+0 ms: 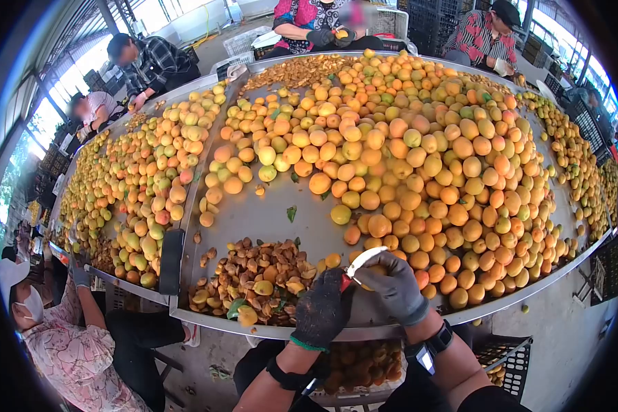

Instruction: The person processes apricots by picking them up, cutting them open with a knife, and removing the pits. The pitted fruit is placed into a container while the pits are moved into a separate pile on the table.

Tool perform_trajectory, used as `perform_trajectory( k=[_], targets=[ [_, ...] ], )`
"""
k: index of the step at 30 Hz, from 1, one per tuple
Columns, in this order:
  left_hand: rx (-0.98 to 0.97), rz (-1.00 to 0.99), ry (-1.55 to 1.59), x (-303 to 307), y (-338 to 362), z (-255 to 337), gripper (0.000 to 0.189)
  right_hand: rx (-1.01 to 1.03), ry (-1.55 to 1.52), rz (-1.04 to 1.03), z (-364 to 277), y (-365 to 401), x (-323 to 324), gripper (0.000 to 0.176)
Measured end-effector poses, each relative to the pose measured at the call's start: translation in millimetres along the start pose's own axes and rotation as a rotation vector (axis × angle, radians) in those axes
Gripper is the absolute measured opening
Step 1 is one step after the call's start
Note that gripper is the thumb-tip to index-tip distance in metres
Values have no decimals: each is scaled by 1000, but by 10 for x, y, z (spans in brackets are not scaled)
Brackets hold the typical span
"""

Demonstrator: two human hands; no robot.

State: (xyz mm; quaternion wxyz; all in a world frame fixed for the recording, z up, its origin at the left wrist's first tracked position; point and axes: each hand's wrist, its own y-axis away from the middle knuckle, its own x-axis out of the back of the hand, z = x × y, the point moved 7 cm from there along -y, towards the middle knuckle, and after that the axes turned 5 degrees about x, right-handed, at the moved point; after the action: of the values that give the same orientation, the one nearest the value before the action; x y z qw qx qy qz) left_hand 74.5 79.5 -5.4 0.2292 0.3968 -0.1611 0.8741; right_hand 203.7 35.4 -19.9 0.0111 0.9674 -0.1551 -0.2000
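Note:
My left hand, in a dark work glove with a green cuff edge, is closed on the red handle of a small knife. The pale curved blade points up and to the right, beside the fingers of my right hand. That hand, in a grey glove, is closed around an apricot that its fingers mostly cover. Both hands are close together above the table's near edge. To the left of them lies a heap of brown pits and fruit scraps with a few leaves.
A large pile of apricots covers the metal table ahead and to the right. Past a divider, more fruit lies on the left. Several people work around the edges. A black crate stands below on the right.

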Motion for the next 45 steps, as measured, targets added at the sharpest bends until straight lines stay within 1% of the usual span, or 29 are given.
perform_trajectory(
  k=[2,4,5,7,9,12,13,15,16,17,19,20,21,23,24,25,27,28,29,31,32,34,35,37,38,39,40,41,45],
  targets=[
    [8,-49,108,-4,6,35,28,-67,-64,43,45,-5,24,14],
    [126,-192,290,0,-2,37,35,-93,-39,71,25,21,24,13],
    [125,-174,282,4,2,7,35,-119,-18,93,38,18,25,13],
    [13,-190,332,-48,39,2,33,-41,-111,31,140,-5,58,19],
    [9,-148,294,66,-1,26,32,-97,-40,-14,137,5,48,23],
    [57,-210,303,110,-19,46,32,-109,-6,-138,-53,57,-99,28],
    [44,-213,305,115,-11,65,32,-98,-2,-130,-104,69,-96,28],
    [126,-264,403,53,18,35,33,-195,-102,-160,-121,94,-143,25],
    [155,-241,402,114,14,65,37,-81,-1,-253,-221,71,-193,23],
    [139,-254,409,103,4,47,37,-72,6,-234,-239,72,-175,23],
    [182,-320,533,21,0,-30,42,148,128,-391,-394,74,-268,20],
    [171,-310,474,29,1,-3,44,316,143,-411,-426,48,-293,18],
    [153,-322,475,-1,3,6,44,327,151,-395,-389,56,-271,18],
    [167,-385,603,-95,0,7,45,8,235,-223,-139,39,-96,17],
    [341,-522,459,50,9,147,45,-102,157,-166,-79,51,-57,14],
    [323,-538,458,0,4,143,45,-92,161,-144,-74,33,-31,14],
    [349,-361,682,-129,45,-45,45,15,-20,-106,-65,-33,48,14],
    [271,-287,662,-221,38,-188,42,1,23,-199,4,-67,37,16],
    [254,-313,670,-313,72,-272,42,9,32,-171,19,-54,36,16],
    [185,-195,688,-335,-2,-342,38,161,289,-241,-49,-47,-52,18],
    [162,-216,703,-251,-31,-201,38,169,308,-214,-80,-42,-20,18],
    [181,-316,508,-54,56,-5,60,107,275,-318,-74,-15,-71,20],
    [168,-327,512,-37,70,68,60,112,282,-302,-93,-7,-53,20],
    [333,-294,475,-51,101,32,61,49,342,-310,-55,15,-35,20],
    [331,-301,479,-72,104,37,61,146,306,-262,-98,29,-39,19],
    [255,-277,433,-52,92,65,57,143,307,-256,-114,40,-49,19],
    [180,-249,386,-23,82,83,53,29,200,-235,-87,43,-57,18],
    [179,-249,388,-45,76,25,53,-82,93,-215,-38,41,-62,17],
    [236,-359,589,-136,101,-93,50,37,33,-199,72,-19,-20,15]
  ],
)
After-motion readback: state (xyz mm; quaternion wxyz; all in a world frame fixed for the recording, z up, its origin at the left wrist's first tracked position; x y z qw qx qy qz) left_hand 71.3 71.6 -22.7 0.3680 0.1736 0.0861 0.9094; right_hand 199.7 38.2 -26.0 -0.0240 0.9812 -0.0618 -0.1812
